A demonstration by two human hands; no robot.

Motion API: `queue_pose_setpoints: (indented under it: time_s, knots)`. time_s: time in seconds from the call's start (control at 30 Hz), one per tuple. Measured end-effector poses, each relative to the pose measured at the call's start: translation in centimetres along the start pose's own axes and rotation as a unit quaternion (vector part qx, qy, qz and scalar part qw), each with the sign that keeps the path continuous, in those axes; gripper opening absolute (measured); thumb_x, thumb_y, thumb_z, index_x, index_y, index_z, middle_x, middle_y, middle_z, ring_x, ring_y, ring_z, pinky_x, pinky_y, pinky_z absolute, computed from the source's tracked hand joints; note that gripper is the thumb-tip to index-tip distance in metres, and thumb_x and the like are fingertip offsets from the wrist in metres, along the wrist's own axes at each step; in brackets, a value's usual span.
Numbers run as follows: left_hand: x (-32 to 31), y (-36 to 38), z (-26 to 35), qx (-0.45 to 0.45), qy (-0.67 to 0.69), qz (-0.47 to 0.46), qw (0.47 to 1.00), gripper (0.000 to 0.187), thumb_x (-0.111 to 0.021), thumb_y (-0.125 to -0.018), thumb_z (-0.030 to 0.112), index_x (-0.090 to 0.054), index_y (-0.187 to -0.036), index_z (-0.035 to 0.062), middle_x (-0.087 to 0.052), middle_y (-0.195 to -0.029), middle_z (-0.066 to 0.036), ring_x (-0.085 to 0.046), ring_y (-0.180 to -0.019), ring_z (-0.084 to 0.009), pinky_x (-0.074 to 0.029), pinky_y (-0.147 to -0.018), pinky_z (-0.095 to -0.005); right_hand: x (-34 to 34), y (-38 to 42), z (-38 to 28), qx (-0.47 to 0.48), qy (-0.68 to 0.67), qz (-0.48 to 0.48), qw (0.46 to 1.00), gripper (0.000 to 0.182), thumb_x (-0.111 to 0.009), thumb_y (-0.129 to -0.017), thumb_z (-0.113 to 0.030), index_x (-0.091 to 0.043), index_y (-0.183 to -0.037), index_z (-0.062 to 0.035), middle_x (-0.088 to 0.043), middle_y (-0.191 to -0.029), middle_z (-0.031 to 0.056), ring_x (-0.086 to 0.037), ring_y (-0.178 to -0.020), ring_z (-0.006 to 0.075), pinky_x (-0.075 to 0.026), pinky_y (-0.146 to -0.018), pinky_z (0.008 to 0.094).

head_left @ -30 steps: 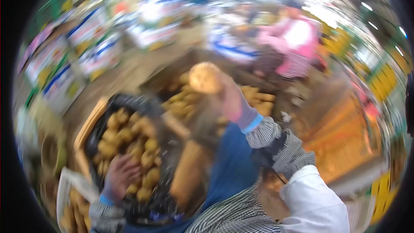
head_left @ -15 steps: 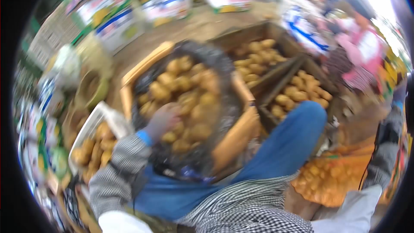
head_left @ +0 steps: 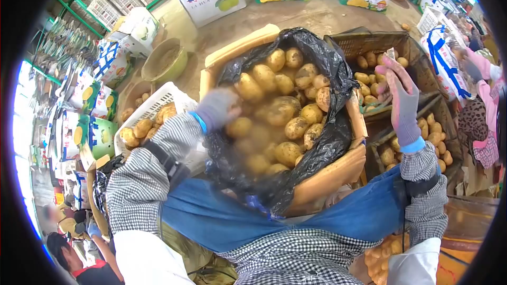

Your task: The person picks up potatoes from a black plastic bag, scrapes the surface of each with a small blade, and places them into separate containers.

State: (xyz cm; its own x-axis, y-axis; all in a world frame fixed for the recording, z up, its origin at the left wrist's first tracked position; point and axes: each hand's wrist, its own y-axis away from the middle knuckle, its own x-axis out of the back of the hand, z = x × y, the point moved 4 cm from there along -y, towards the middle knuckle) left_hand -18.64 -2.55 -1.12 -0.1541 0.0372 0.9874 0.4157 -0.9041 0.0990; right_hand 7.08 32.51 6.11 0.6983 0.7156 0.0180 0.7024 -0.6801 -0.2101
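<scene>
A cardboard box [head_left: 327, 182] lined with a black plastic bag [head_left: 346, 82] stands between my knees, full of potatoes [head_left: 285, 108] with soil on their skins. My left hand [head_left: 217, 110], in a grey glove, is over the left side of this box, near the potatoes; its fingers are smeared by motion. To the box's right, my right hand [head_left: 404, 103] is raised and open, fingers stretched upward and thumb apart. It overlaps the dark crates behind it in this view.
Right of the box are two dark crates [head_left: 364, 42] [head_left: 446, 108] of potatoes. A white plastic basket [head_left: 179, 95] with potatoes stands at left, near a green tub [head_left: 177, 60]. Printed cartons [head_left: 216, 2] line the back. People [head_left: 483, 105] sit at the right; another person [head_left: 84, 264] is lower left.
My left hand has moved from the potatoes' middle to the box's left side. My right hand has come up from the far right to beside the box. The view has turned.
</scene>
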Motion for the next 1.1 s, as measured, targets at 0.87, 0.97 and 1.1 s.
queue_pose_setpoints:
  time_s: [0.87, 0.97, 1.1]
  knots:
    - [-3.7, -0.5, -0.4, 0.196, 0.611, -0.103, 0.760, 0.068, -0.067, -0.085, 0.025, -0.038, -0.145, 0.0099, -0.061, -0.123, -0.016, -0.066, -0.093, -0.0230, -0.056, -0.078, -0.0359, -5.6, 3.7, 0.1, -0.131, -0.015, -0.190, 0.973, 0.041, -0.060, -0.092, -0.002, -0.057, -0.132, -0.0057, -0.064, -0.117, 0.0041, -0.061, -0.098, 0.0086, -0.051, -0.071, 0.0189]
    - [2.8, 0.3, 9.1, 0.147, 0.784, -0.133, 0.588, 0.066, -0.058, -0.092, 0.045, -0.039, -0.145, 0.0108, -0.062, -0.123, -0.018, -0.068, -0.088, -0.0232, -0.057, -0.077, -0.0366, -8.0, 4.9, 1.2, -0.079, 0.071, -0.321, 0.941, 0.059, -0.067, -0.091, -0.015, -0.042, -0.144, -0.0052, -0.060, -0.119, 0.0073, -0.057, -0.082, 0.0075, -0.050, -0.068, 0.0206]
    - [2.7, 1.3, 14.2, 0.078, 0.861, -0.206, 0.458, 0.059, -0.047, -0.097, 0.055, -0.048, -0.137, 0.0108, -0.064, -0.116, -0.009, -0.065, -0.093, -0.0226, -0.056, -0.078, -0.0350, -11.1, 7.3, 2.4, -0.261, -0.124, -0.419, 0.861, 0.072, -0.073, -0.088, -0.029, -0.037, -0.146, -0.0058, -0.058, -0.121, 0.0068, -0.060, -0.090, 0.0099, -0.051, -0.071, 0.0224]
